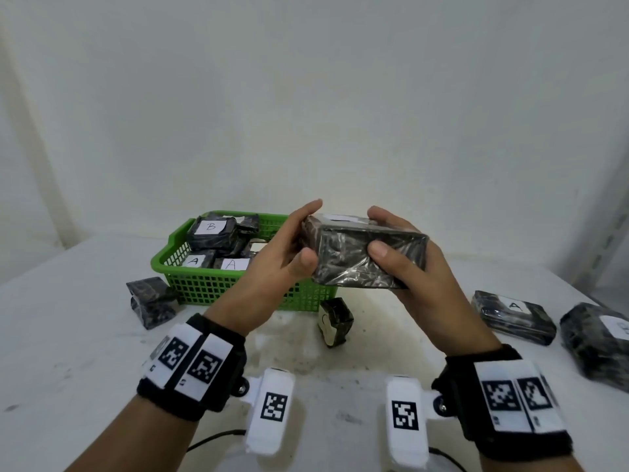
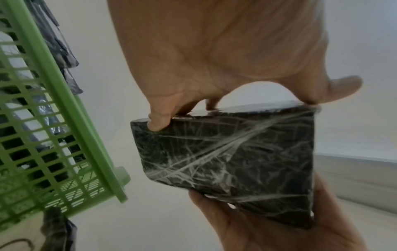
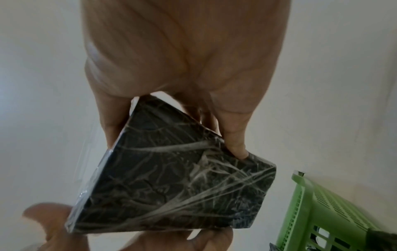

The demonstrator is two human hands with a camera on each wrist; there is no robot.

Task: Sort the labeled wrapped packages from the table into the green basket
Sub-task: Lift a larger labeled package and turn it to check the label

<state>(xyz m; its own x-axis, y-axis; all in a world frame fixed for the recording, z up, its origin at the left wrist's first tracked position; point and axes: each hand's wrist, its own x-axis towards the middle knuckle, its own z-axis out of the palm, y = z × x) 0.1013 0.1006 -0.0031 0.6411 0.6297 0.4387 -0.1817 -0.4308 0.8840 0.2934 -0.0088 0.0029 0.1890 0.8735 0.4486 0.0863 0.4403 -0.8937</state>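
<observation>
A black wrapped package (image 1: 360, 253) is held in the air in front of the green basket (image 1: 204, 284), with a white label (image 1: 340, 218) on its top face; the letter is not readable. My left hand (image 1: 311, 233) pinches its left end, thumb in front and fingers behind. My right hand (image 1: 377, 231) grips the right part, thumb on the front face and fingers over the top. The left wrist view shows the left hand's fingertips (image 2: 159, 124) on the package (image 2: 236, 161) edge. In the right wrist view the package (image 3: 171, 178) sits between thumb and fingers.
The basket holds several packages, one labelled B (image 1: 211, 229) and two labelled A (image 1: 233, 264). On the white table lie a package left of the basket (image 1: 151, 301), a small one (image 1: 335, 320) in front, an A package (image 1: 514, 316) and another (image 1: 599, 338) at right.
</observation>
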